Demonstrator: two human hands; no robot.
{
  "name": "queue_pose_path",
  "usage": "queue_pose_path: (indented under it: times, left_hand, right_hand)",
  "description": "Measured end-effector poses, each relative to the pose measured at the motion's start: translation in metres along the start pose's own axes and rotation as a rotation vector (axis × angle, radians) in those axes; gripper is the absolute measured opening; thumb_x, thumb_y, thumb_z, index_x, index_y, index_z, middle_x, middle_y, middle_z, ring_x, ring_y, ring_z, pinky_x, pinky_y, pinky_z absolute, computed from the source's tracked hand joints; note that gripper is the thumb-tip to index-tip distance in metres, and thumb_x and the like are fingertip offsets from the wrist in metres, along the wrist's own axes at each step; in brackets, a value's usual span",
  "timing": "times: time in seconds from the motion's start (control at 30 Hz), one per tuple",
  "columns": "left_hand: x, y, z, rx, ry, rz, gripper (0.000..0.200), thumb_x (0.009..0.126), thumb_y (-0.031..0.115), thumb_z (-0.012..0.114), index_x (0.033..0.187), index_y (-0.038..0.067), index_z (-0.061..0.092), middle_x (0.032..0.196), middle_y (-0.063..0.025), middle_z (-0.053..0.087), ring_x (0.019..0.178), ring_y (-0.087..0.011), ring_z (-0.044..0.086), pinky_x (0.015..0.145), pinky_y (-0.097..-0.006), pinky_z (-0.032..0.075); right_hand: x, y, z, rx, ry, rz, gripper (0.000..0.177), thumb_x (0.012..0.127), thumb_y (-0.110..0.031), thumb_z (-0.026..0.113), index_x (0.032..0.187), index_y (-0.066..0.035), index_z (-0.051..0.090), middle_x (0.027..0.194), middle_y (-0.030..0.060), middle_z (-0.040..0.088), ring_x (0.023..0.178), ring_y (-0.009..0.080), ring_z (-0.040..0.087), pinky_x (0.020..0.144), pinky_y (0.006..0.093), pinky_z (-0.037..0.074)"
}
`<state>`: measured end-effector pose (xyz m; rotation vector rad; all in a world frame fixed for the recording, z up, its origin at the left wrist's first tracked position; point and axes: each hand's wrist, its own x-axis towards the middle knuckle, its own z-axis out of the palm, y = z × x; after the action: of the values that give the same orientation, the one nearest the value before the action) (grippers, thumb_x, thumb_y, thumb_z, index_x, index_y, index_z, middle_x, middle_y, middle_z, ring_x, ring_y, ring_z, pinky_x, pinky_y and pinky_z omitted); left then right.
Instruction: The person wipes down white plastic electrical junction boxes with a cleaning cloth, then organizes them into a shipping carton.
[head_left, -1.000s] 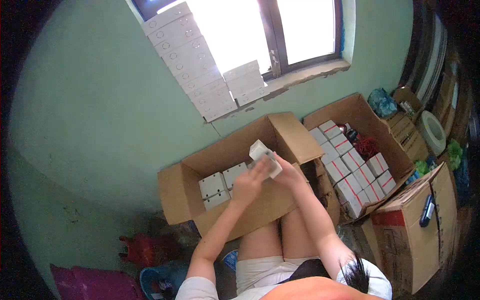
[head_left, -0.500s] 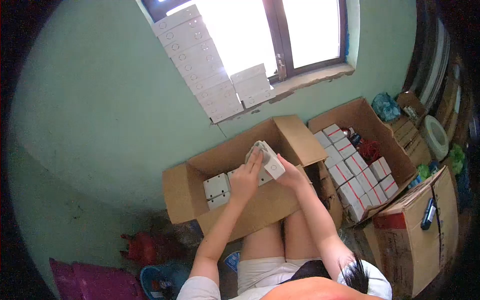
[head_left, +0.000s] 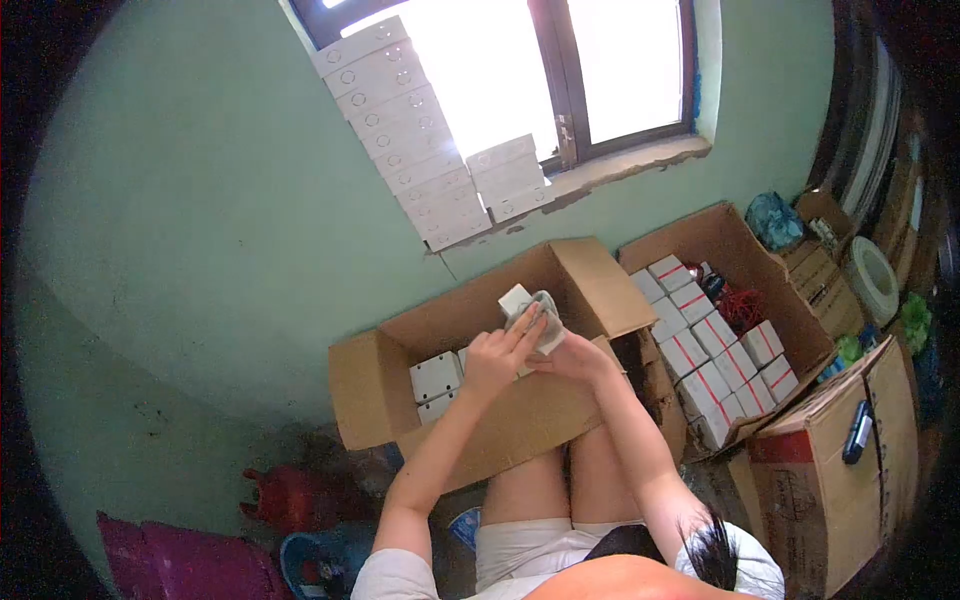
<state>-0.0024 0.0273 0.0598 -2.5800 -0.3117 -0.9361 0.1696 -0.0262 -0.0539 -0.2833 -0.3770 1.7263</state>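
Above the open cardboard box [head_left: 470, 445] on my lap, my right hand [head_left: 575, 357] grips a small white box [head_left: 514, 299] from below and the right. With fingers pressed together, my left hand [head_left: 497, 357] holds a crumpled grey cloth [head_left: 546, 316] against that white box. The cloth and fingers cover much of its surface. Inside the cardboard box, several white boxes with small dark holes sit in rows, such as one white box [head_left: 435, 376] at the left; my forearms and hands hide some of them.
To the right, a second carton [head_left: 680, 226] holds white boxes with red bands [head_left: 683, 352] and red wire [head_left: 740, 306]. A closed carton [head_left: 850, 480] carries a dark handheld object [head_left: 856, 433]. White boxes [head_left: 400, 130] are stacked by the window. A blue bucket [head_left: 300, 560] stands lower left.
The white box has been turned in my hands, so its end now points up and left. The grey cloth has shifted right with my left hand's fingers.
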Motion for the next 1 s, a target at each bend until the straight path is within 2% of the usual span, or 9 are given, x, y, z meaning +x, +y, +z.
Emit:
queue_pose_path:
  times: [0.1, 0.4, 0.47, 0.5, 0.57, 0.8, 0.9, 0.97, 1.0]
  left_hand:
    - [0.003, -0.009, 0.001, -0.093, 0.049, -0.159, 0.053, 0.073, 0.009, 0.063, 0.124, 0.018, 0.061, 0.128, -0.0041, 0.060, 0.058, -0.0173, 0.059, 0.052, -0.0299, 0.048]
    - [0.013, -0.004, 0.013, -0.490, 0.030, -0.638, 0.048, 0.080, 0.005, 0.059, 0.128, 0.011, 0.056, 0.127, -0.0122, 0.059, 0.100, -0.0332, 0.065, 0.079, -0.0368, 0.054]
    - [0.018, -0.012, 0.014, -0.478, 0.198, -0.555, 0.049, 0.081, 0.004, 0.059, 0.130, 0.012, 0.056, 0.133, -0.0104, 0.055, 0.102, -0.0332, 0.064, 0.081, -0.0369, 0.054]
    - [0.020, -0.010, 0.008, -0.476, 0.198, -0.555, 0.049, 0.081, 0.004, 0.059, 0.130, 0.012, 0.056, 0.133, -0.0104, 0.055, 0.102, -0.0332, 0.064, 0.081, -0.0369, 0.054]
    - [0.019, -0.003, -0.007, -0.346, 0.114, -0.422, 0.050, 0.079, 0.004, 0.060, 0.129, 0.012, 0.056, 0.136, -0.0085, 0.053, 0.091, -0.0309, 0.068, 0.074, -0.0362, 0.055]
    - [-0.009, 0.012, -0.016, -0.296, -0.207, 0.100, 0.054, 0.072, 0.002, 0.061, 0.125, 0.014, 0.060, 0.131, -0.0068, 0.057, 0.070, -0.0248, 0.068, 0.062, -0.0361, 0.056]
    - [-0.004, -0.003, -0.014, -0.217, -0.095, 0.022, 0.050, 0.075, 0.005, 0.061, 0.125, 0.014, 0.060, 0.134, -0.0036, 0.056, 0.061, -0.0196, 0.065, 0.053, -0.0324, 0.052]
    - [0.001, -0.011, -0.007, -0.210, -0.044, -0.130, 0.050, 0.076, 0.005, 0.060, 0.125, 0.015, 0.060, 0.133, -0.0034, 0.056, 0.060, -0.0194, 0.064, 0.053, -0.0324, 0.052]
    - [0.000, -0.014, -0.003, -0.203, 0.010, -0.275, 0.049, 0.077, 0.005, 0.060, 0.125, 0.015, 0.060, 0.133, -0.0033, 0.056, 0.059, -0.0192, 0.063, 0.052, -0.0325, 0.052]
  right_hand:
    - [-0.003, 0.002, -0.001, -0.182, 0.007, 0.065, 0.045, 0.100, -0.040, 0.041, 0.134, -0.012, 0.045, 0.127, 0.0073, 0.054, 0.110, 0.0253, 0.057, 0.099, 0.0412, 0.047]
    - [-0.006, 0.001, -0.021, -0.172, -0.179, 0.114, 0.036, 0.098, -0.036, 0.047, 0.127, -0.014, 0.051, 0.112, 0.0047, 0.061, 0.086, 0.0180, 0.058, 0.069, 0.0309, 0.050]
    - [0.000, 0.006, -0.035, -0.973, -0.101, -0.319, 0.034, 0.096, -0.036, 0.049, 0.123, -0.016, 0.054, 0.109, 0.0014, 0.061, 0.088, 0.0169, 0.060, 0.064, 0.0295, 0.050]
    - [0.002, 0.006, -0.036, -0.972, -0.102, -0.318, 0.034, 0.096, -0.036, 0.049, 0.123, -0.016, 0.054, 0.109, 0.0014, 0.061, 0.088, 0.0169, 0.060, 0.064, 0.0295, 0.050]
    - [0.007, 0.003, -0.040, -0.087, 0.044, 0.020, 0.033, 0.097, -0.036, 0.047, 0.123, -0.017, 0.056, 0.110, -0.0006, 0.061, 0.090, 0.0156, 0.062, 0.062, 0.0290, 0.052]
    - [0.002, 0.005, -0.010, -0.256, 0.194, -0.005, 0.039, 0.097, -0.045, 0.043, 0.124, -0.020, 0.057, 0.108, -0.0031, 0.063, 0.089, 0.0120, 0.064, 0.065, 0.0265, 0.054]
    - [0.007, 0.005, -0.020, -0.880, -0.080, -0.386, 0.047, 0.095, -0.053, 0.044, 0.124, -0.019, 0.058, 0.109, -0.0024, 0.065, 0.090, 0.0117, 0.065, 0.068, 0.0285, 0.055]
    - [0.015, 0.007, -0.051, -0.163, 0.020, 0.093, 0.055, 0.092, -0.060, 0.045, 0.123, -0.017, 0.059, 0.109, -0.0012, 0.065, 0.091, 0.0121, 0.063, 0.072, 0.0325, 0.054]
    - [0.013, 0.008, -0.047, -0.162, 0.019, 0.094, 0.055, 0.092, -0.060, 0.045, 0.123, -0.017, 0.059, 0.109, -0.0012, 0.065, 0.091, 0.0121, 0.063, 0.072, 0.0325, 0.054]
